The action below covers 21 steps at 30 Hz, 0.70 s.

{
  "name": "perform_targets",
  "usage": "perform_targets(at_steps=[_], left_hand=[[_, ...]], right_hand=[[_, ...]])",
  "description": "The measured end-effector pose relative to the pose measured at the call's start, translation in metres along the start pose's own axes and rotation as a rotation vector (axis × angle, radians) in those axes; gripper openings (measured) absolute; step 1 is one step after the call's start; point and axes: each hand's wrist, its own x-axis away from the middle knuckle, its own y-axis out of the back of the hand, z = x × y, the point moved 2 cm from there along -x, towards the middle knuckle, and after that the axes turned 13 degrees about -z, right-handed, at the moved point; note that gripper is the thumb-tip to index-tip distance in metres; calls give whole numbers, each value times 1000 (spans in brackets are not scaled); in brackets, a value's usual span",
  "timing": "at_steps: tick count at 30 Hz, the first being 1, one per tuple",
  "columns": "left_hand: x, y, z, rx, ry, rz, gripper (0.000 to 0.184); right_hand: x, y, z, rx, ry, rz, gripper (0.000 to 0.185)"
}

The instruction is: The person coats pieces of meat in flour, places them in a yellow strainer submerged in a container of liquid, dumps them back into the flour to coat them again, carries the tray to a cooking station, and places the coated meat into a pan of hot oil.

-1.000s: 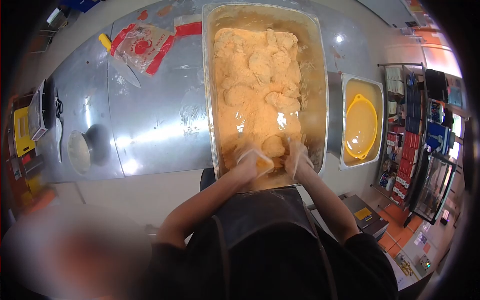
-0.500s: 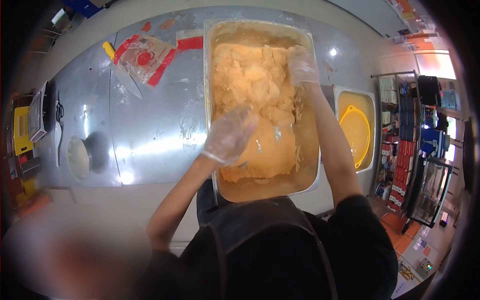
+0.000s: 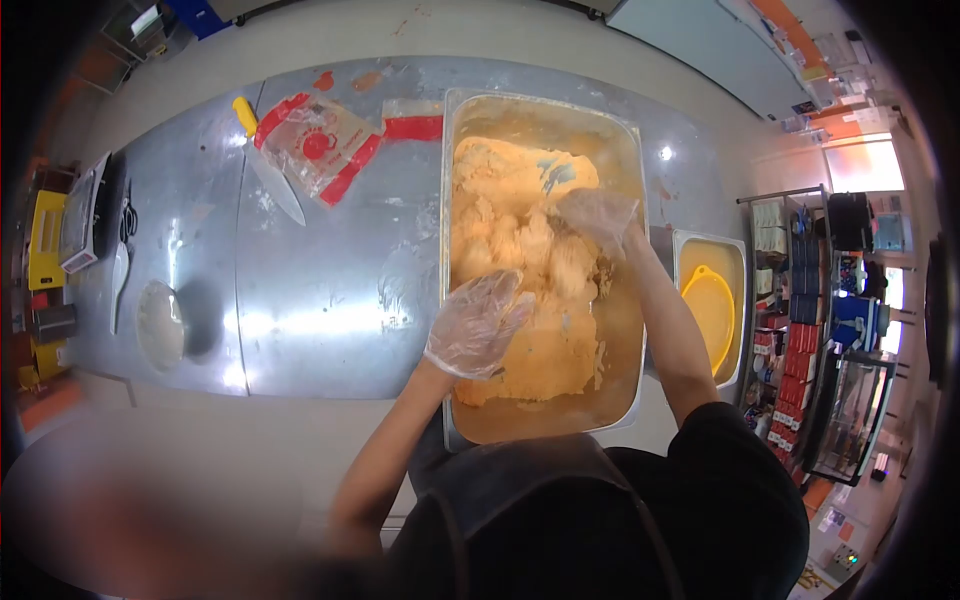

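A large metal tray (image 3: pixel 622 390) holds orange-tinted flour (image 3: pixel 540 365) with several coated lumps (image 3: pixel 530 245) heaped across its middle. My left hand (image 3: pixel 478 325), in a clear plastic glove, is over the tray's left side at the near edge of the lumps, fingers extended and a little apart. My right hand (image 3: pixel 598 215), gloved too, reaches in from the right and touches the far side of the heap. Its fingers point left and are blurred, so whether they grip anything is unclear.
On the metal table (image 3: pixel 320 270) left of the tray are a yellow-handled knife (image 3: pixel 275 185), a red-and-clear plastic bag (image 3: pixel 318 145) and a round bowl (image 3: pixel 160 325). A smaller tray (image 3: pixel 740 262) with a yellow sieve (image 3: pixel 708 315) stands at the right. Shelves (image 3: pixel 790 300) are beyond.
Both hands went from the tray's near end to its middle and far part. The lumps have been gathered toward the middle, baring metal at the far end. The view has shifted, so the tray appears lower.
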Motion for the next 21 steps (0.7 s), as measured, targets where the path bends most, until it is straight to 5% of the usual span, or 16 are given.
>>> perform_targets(at_steps=[1,4,6,7,8,10,13,16,18,20,21], left_hand=[[-1,1,-2,-18,-7,-6,36],[-6,2,-6,-58,-25,-11,38],[-7,0,-11,-82,27,-5,38],[-6,-5,-9,-90,74,-1,37],[-1,-8,-5,-158,14,2,36],[-1,-11,-1,-185,14,42,35],[-2,-13,-15,-70,295,-24,39],[10,-15,-5,-217,46,40,44],[-2,-17,-5,-256,77,58,47],[5,-15,-15,-226,151,22,48],[11,-15,-24,-171,200,-27,49]], right_hand=[[-8,8,-10,115,74,140,36],[-60,-39,-30,-675,-499,-70,47],[-93,-43,-4,-739,-243,-281,47],[-112,-72,18,-878,-360,-379,45],[-130,-63,25,-707,-38,-247,41],[-137,-77,44,-897,-7,-164,28],[-95,-37,68,-618,219,-2,26],[-39,6,86,-455,383,10,26],[-23,14,83,-472,358,-37,27],[-42,-59,46,-1163,62,-135,23],[-41,-69,30,-1202,-31,-141,21]])
